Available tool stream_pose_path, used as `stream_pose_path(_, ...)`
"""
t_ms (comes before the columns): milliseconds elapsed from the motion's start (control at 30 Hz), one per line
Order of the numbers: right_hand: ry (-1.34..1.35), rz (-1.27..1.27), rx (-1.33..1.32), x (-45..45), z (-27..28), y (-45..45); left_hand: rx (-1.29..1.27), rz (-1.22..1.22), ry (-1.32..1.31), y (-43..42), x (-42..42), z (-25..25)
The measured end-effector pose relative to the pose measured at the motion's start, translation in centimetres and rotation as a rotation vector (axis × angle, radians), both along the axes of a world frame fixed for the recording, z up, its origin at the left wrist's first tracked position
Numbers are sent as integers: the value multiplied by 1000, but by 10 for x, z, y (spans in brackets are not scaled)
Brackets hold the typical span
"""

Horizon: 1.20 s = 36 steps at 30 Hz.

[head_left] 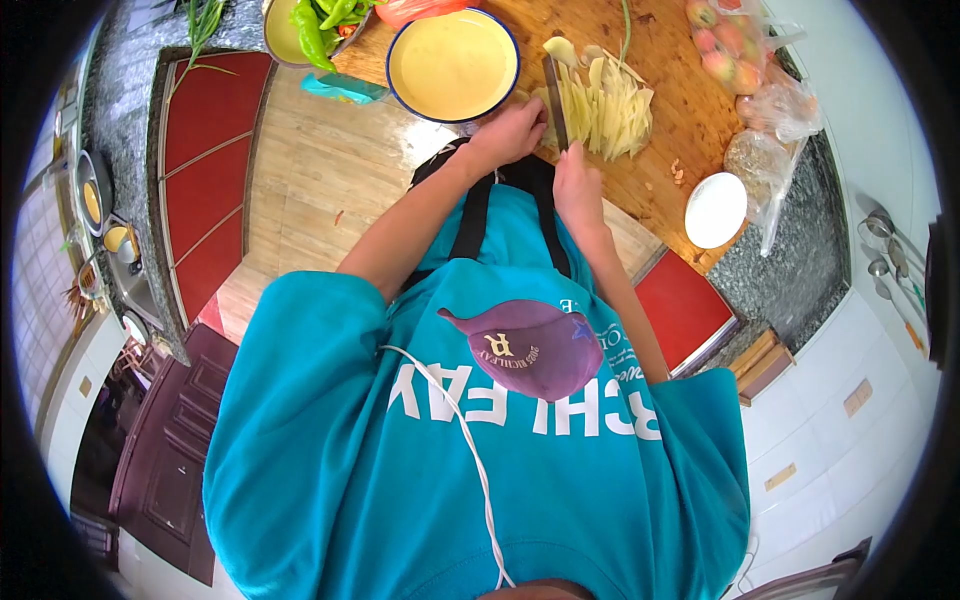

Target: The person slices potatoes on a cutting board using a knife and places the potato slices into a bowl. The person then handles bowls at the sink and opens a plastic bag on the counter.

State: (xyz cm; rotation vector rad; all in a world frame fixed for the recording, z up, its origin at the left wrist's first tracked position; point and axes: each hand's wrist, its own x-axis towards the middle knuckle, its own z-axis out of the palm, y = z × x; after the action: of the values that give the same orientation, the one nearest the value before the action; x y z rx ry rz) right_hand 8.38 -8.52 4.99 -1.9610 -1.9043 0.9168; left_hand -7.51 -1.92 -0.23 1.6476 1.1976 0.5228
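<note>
My right hand [577,190] grips a knife [556,105] by the handle, its dark blade pointing away from me over the wooden board [665,200]. Beside the blade lies a spread pile of pale yellow potato slices [610,105], on the blade's right. My left hand [515,130] is on the left of the knife with curled fingers, near a few pale pieces; what its fingertips hold is hidden. Just beyond that hand stands a blue-rimmed enamel basin [453,65], pale yellow inside.
A bowl of green peppers [318,35] and a red plastic bag [420,8] sit at the far left. A turquoise packet [343,88] lies by the basin. On the right are bagged fruit [725,45], a clear plastic bag [755,165] and a white dish [716,210]. Ladles [885,250] hang on the wall.
</note>
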Motion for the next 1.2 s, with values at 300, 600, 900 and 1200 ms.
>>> stream_pose_path(300,56,-94,56,-4,3,14,-22,19,-6,-2,-3,6)
stream_pose_path(600,70,-74,92,1,11,-9,-51,23,-31,-1,-3,6)
stream_pose_path(900,45,-93,43,3,17,-10,-53,-2,-19,0,-3,6)
stream_pose_path(1200,61,-73,27,2,16,-10,-62,-15,0,1,-4,3)
